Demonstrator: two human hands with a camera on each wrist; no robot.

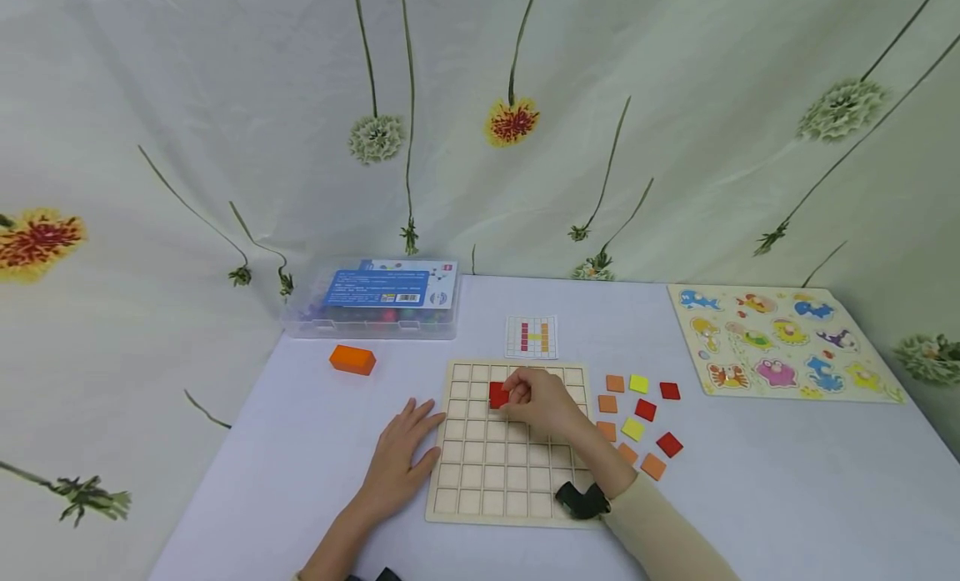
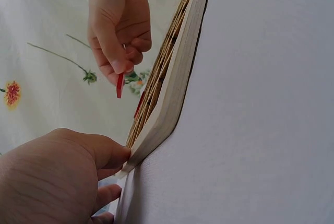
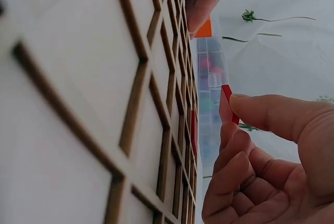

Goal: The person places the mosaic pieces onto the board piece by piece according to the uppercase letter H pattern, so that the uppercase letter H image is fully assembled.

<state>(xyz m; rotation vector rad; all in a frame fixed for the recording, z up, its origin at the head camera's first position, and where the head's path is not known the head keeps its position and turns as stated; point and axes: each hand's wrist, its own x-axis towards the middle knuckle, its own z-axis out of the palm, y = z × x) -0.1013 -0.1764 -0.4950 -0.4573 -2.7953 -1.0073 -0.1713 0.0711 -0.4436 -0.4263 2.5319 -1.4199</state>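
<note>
A thin red square tile (image 3: 228, 107) is pinched between the thumb and fingertips of my right hand (image 1: 542, 402). It is held just above the wooden grid board (image 1: 472, 502), over the board's upper middle. Another red tile (image 3: 194, 132) sits in a square of the board. In the head view the two red tiles overlap. My left hand (image 1: 399, 456) lies at the board's left edge with its fingers spread. The left wrist view has its thumb (image 2: 112, 152) touching the edge of the board.
Several orange, yellow and red tiles (image 1: 653, 466) lie right of the board. A small pattern card (image 1: 532, 338) is behind it. An orange block (image 1: 352, 360) and a clear plastic box (image 1: 371, 302) stand at the back left. An animal puzzle board (image 1: 787, 343) lies at the right.
</note>
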